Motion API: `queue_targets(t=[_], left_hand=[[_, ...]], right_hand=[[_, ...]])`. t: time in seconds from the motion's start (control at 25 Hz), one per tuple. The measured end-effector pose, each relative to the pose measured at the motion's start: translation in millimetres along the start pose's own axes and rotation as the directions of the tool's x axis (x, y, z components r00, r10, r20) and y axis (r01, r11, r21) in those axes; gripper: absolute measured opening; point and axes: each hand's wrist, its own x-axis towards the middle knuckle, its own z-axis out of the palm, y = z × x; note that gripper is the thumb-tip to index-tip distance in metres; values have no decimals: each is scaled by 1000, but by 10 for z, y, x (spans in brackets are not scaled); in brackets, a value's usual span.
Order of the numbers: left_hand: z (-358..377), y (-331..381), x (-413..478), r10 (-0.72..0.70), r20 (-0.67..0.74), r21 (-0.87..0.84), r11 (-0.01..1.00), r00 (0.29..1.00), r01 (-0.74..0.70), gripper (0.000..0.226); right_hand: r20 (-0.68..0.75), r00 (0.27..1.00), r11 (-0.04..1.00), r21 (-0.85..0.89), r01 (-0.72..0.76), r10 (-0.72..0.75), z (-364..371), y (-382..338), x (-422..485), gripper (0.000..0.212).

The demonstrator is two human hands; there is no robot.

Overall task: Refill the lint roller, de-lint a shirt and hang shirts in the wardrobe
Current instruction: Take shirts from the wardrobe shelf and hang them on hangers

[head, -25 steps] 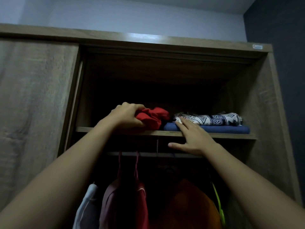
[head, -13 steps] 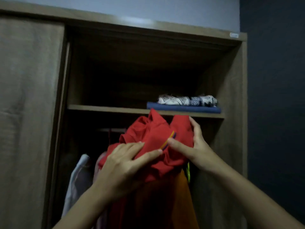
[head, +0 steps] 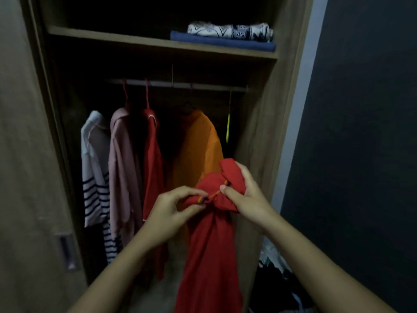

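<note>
A red shirt (head: 211, 245) with a striped collar trim hangs down in front of the open wardrobe, held by both hands at its top. My left hand (head: 171, 208) pinches the collar edge on the left. My right hand (head: 247, 195) grips the bunched upper part on the right. Behind it, on the wardrobe rail (head: 178, 84), hang a white striped shirt (head: 94, 168), a pink shirt (head: 123, 168), a red shirt (head: 153, 163) and an orange shirt (head: 197, 150). No lint roller is in view.
The shelf (head: 158, 42) above the rail carries a folded blue cloth (head: 223, 42) with a patterned white one (head: 230, 30) on top. A yellow-green hanger (head: 228, 123) hangs at the rail's right end. The sliding door (head: 27, 177) covers the left. Clothes (head: 277, 274) lie piled low right.
The red shirt came off the shelf and down to chest height, now unfolding and hanging. Both hands moved down with it; the view tilted down to the hanging rail.
</note>
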Motion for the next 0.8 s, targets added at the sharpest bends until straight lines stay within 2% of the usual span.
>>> queue_targets(t=[0.16,0.24,0.36,0.44,0.52,0.6,0.64,0.72,0.8], left_hand=[[-57,250,194,-38,-55,102,994,998,44,18],[-116,375,350,-97,-175,108,987,980,117,15],[-127,503,595,-168,-298,212,948,940,236,14],[-35,510,717,-233,-257,245,923,938,297,16],[118,445,780,-316,-190,243,902,930,356,13],[237,359,797,-367,-213,174,898,906,405,7],[262,351,806,-392,-255,91,900,884,426,8],[268,418,815,-433,-305,-88,900,848,427,8],[273,524,825,-425,-272,-144,905,863,400,17]], right_hand=[[58,995,996,23,-86,84,-110,31,21,59],[99,980,981,-103,-163,174,-192,72,94,69],[70,950,879,-405,-253,305,-211,222,109,88],[-32,977,883,-422,-206,213,-170,277,76,79],[-190,981,948,-302,-96,39,-131,264,2,48],[-264,962,979,-201,17,-71,-90,257,-80,28],[-240,966,985,-165,52,-92,-65,266,-122,28],[-104,991,989,-133,69,-83,0,304,-194,42],[9,999,970,-240,41,-40,74,371,-203,56]])
